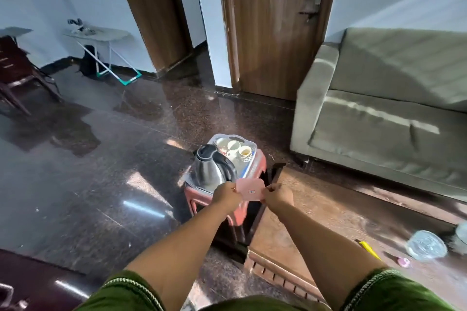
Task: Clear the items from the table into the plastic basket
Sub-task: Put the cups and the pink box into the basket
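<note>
A clear plastic basket (250,168) rests on a red plastic stool (242,217) in the middle of the floor. Inside it stand a steel electric kettle (209,171) with a black handle and three white cups (233,149) at the far end. Both my hands pinch a small pink card (250,189) above the near end of the basket: my left hand (226,195) on its left edge, my right hand (276,195) on its right edge. A wooden table (333,214) spreads to the right, its corner touching the stool.
On the table at the right lie a glass ashtray (425,245), a yellow pen (370,250) and a small pink item (403,262). A grey sofa (384,113) stands behind the table. A wooden door (273,28) is ahead, a folding table (101,35) and a chair (17,70) far left.
</note>
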